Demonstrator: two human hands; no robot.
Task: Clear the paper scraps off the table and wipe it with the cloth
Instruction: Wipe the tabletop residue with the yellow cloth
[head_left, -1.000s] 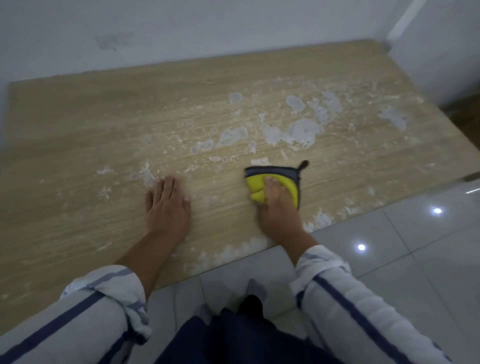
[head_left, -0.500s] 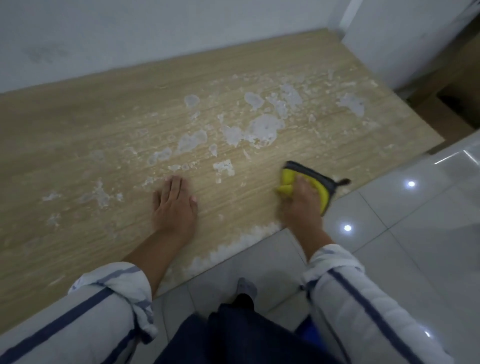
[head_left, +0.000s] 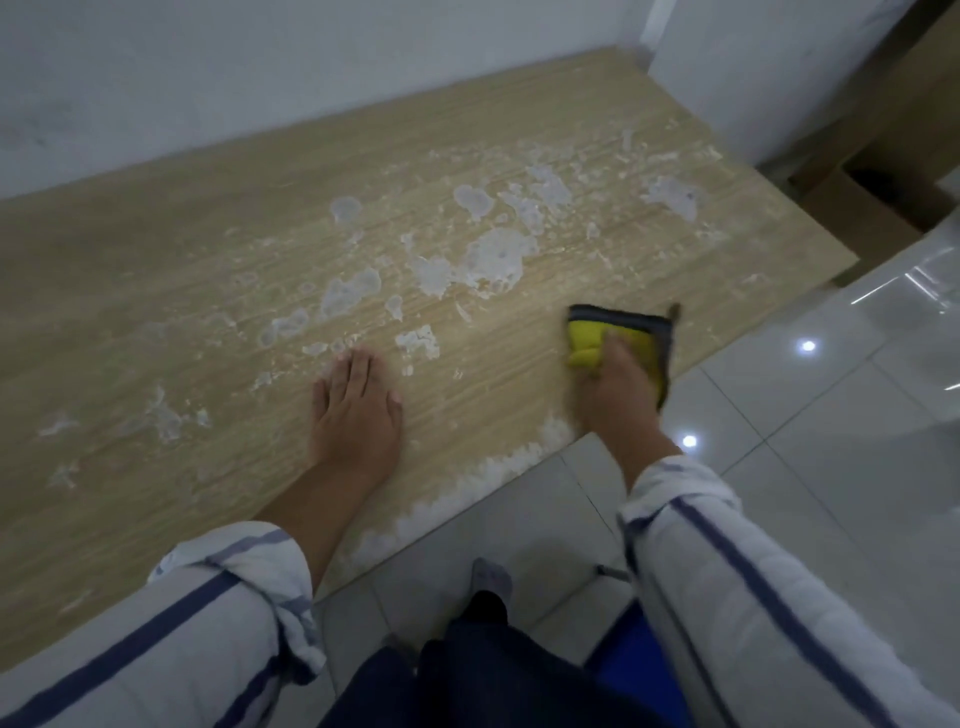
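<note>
Your right hand (head_left: 618, 395) is on the cloth (head_left: 589, 340), its fingers curled down over the yellow face and bunching it into a fold under the fingertips. The hand is a little blurred, so you cannot make out each finger. The cloth lies flat on the bench (head_left: 156, 291), toward its right part and close to the near edge. Its long axis runs left to right, roughly along that edge. A grey band borders the far side and turns down the right side, and a small dark loop sticks out from the far right corner, pointing away from you.

Your left hand (head_left: 356, 410) rests palm down on the bench, well apart from the cloth, with the fingers straight, close together and pointing away from you. It holds nothing.

White paper scraps (head_left: 493, 257) are stuck across the wood beyond both hands, the largest patches lying between the hands and the wall (head_left: 260, 78). Smaller flecks trail off to the left of your left hand. A ragged line of scraps (head_left: 498, 467) sits along the near edge between your two wrists.

Your striped sleeves (head_left: 727, 571) are rolled back from the forearms. Glossy tiles cover the floor (head_left: 831, 441) to your right.
</note>
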